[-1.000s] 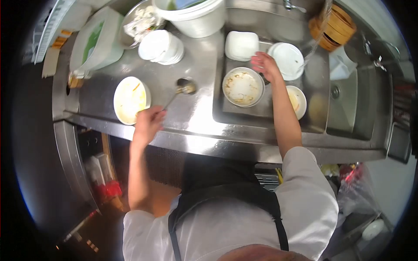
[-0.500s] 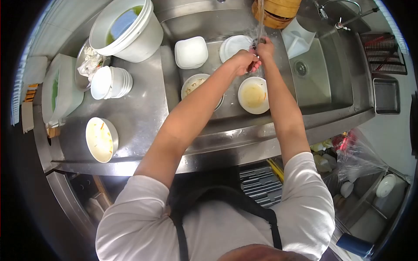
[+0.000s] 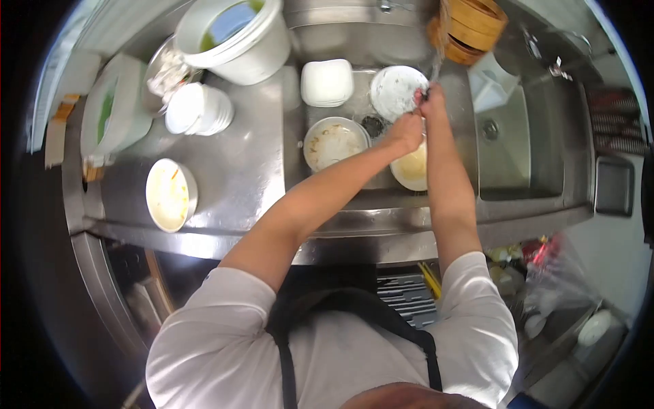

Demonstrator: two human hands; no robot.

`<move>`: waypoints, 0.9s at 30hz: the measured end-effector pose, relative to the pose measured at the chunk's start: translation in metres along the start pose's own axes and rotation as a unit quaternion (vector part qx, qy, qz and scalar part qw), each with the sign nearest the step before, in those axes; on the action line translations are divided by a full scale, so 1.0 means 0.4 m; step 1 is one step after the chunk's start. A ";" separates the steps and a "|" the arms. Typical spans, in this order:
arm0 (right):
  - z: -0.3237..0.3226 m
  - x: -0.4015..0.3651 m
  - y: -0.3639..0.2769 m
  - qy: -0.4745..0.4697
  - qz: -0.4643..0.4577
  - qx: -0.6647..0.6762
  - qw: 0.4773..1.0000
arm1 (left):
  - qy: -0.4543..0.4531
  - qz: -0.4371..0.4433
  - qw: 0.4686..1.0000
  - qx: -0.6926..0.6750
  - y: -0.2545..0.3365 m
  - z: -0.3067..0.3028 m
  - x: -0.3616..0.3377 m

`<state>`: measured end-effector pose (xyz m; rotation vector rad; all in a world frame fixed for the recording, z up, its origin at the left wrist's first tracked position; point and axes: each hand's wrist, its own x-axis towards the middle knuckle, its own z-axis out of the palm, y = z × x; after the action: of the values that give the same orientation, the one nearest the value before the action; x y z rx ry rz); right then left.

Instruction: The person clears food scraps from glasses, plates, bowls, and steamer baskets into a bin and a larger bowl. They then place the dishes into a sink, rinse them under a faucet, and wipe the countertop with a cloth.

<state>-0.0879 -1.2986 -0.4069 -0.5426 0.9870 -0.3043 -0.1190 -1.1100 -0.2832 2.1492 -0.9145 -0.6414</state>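
My right hand (image 3: 431,101) is closed under the running water (image 3: 439,58), at the right edge of a white plate (image 3: 397,87). A small dark item shows at its fingers, too blurred to name. Closer to me, my left hand (image 3: 408,132) is curled shut just above a bowl of yellowish liquid (image 3: 411,169), partly covering it. What it grips, if anything, is hidden. Left of my hands, a round pan (image 3: 335,142) holds whitish water with brown scraps. Stacked square white dishes (image 3: 327,83) sit behind the pan.
On the left counter stand a large white bucket (image 3: 262,58), stacked white tubs (image 3: 194,110), and a bowl with food remains (image 3: 172,195). A bamboo steamer (image 3: 477,26) stands behind the right hand. To the right lie a second basin (image 3: 505,153) and a metal tray (image 3: 614,185).
My left hand has drawn toward me, away from the right hand, and is now over the yellowish bowl. The whole view has shifted, so more of the pan shows.
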 end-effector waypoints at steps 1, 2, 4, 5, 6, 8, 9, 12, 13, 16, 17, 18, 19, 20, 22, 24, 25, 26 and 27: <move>0.027 -0.054 -0.012 0.005 0.026 0.064 0.998 | -0.013 -0.031 0.999 -0.008 -0.023 0.019 0.009; 0.038 -0.054 -0.015 -0.039 0.015 0.079 0.996 | -0.021 -0.064 0.998 -0.016 -0.049 0.034 0.024; 0.088 -0.104 -0.029 -0.016 -0.002 0.073 0.997 | -0.030 -0.106 0.993 -0.053 -0.067 0.016 0.025; 0.069 -0.067 -0.035 -0.055 -0.032 -0.030 0.998 | -0.016 -0.100 0.994 -0.049 -0.094 0.033 0.041; 0.055 -0.050 -0.044 -0.072 0.012 0.002 0.997 | -0.005 -0.091 0.995 -0.044 -0.125 0.041 0.046; 0.068 -0.095 -0.039 -0.036 -0.042 -0.142 0.988 | -0.038 -0.152 0.969 -0.191 -0.112 -0.035 0.002; 0.043 -0.049 -0.018 -0.043 -0.054 -0.146 0.987 | -0.055 -0.177 0.946 -0.264 -0.098 -0.075 -0.027; -0.009 -0.075 0.036 -0.077 -0.047 -0.251 0.964 | -0.127 -0.211 0.907 -0.342 -0.099 -0.178 -0.158; -0.033 -0.084 0.056 -0.069 -0.027 -0.265 0.961 | -0.113 -0.195 0.880 -0.418 -0.106 -0.207 -0.229; -0.052 -0.197 0.105 0.012 -0.014 -0.360 0.933 | -0.089 -0.153 0.868 -0.465 -0.127 -0.332 -0.473; -0.055 -0.241 0.120 0.010 -0.037 -0.361 0.932 | -0.055 -0.132 0.886 -0.440 -0.134 -0.382 -0.556; -0.044 -0.300 0.132 0.001 -0.073 -0.351 0.934 | -0.022 -0.111 0.903 -0.415 -0.151 -0.427 -0.637; -0.031 -0.366 0.145 -0.007 -0.109 -0.339 0.934 | 0.036 -0.108 0.897 -0.426 -0.190 -0.456 -0.713; -0.006 -0.426 0.164 -0.014 -0.144 -0.326 0.934 | 0.093 -0.105 0.889 -0.436 -0.231 -0.488 -0.787; 0.062 -0.545 0.213 -0.070 -0.175 -0.333 0.924 | 0.222 -0.175 0.894 -0.347 -0.284 -0.625 -0.902; 0.141 -0.647 0.284 -0.122 -0.195 -0.341 0.912 | 0.336 -0.176 0.880 -0.285 -0.314 -0.810 -0.961; 0.205 -0.714 0.328 -0.164 -0.190 -0.347 0.904 | 0.440 -0.193 0.853 -0.203 -0.365 -0.893 -0.945; 0.258 -0.740 0.386 -0.204 -0.166 -0.359 0.896 | 0.426 -0.132 0.866 -0.226 -0.412 -1.006 -0.949; 0.314 -0.765 0.444 -0.242 -0.141 -0.370 0.886 | 0.409 -0.175 0.861 -0.247 -0.426 -1.130 -0.928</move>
<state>-0.1411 -0.9684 -0.2364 -1.3975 0.5013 -0.0230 0.0170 -0.5566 -0.0675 1.8280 0.1054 -0.0525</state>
